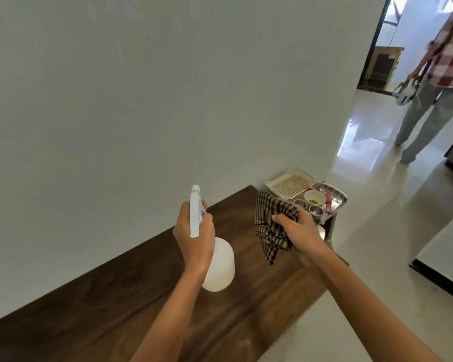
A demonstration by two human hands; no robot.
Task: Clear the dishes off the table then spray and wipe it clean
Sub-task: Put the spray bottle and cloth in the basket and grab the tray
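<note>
**Operator:** Nearest the lens, what is the status of the table [115, 309]?

**Inspector:** Its dark wood top shows no dishes. They sit stacked at about 1 o'clock, past the far end of the table: a metal tray [336, 198] carrying a bowl [315, 197] and small steel cups [316, 210], with a white perforated rack [288, 185] beside them. Judged from this, clearing is complete; spraying and wiping remain.

**Operator:** Left to right, report the hands.

**Inspector:** Left hand [194, 239], at 12 o'clock above the table: fingers clenched around the neck of the white spray bottle [219, 265], at least one finger at the trigger; nozzle aimed toward the far end. Trigger travel cannot be determined. Right hand [301, 231], at 1 o'clock: fingers closed over a bunched checked cloth [271, 226], which hangs down onto or just above the tabletop; contact cannot be confirmed.
</note>
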